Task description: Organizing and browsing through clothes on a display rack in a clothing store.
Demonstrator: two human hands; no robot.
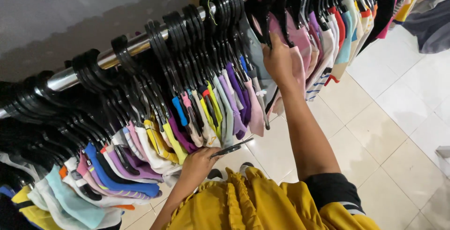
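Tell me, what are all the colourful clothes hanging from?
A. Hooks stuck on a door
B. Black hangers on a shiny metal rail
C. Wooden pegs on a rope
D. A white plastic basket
B. The clothes hang on black hangers hooked over a shiny metal rail, and the right hand reaches up among them while the left hand holds a black hanger lower down.

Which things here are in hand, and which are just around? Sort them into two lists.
In hand:
- right hand parting the pink garment on its hanger
- left hand holding a black hanger
- rail

Just around:
- yellow garment at the person's front
- tiled floor
- grey wall
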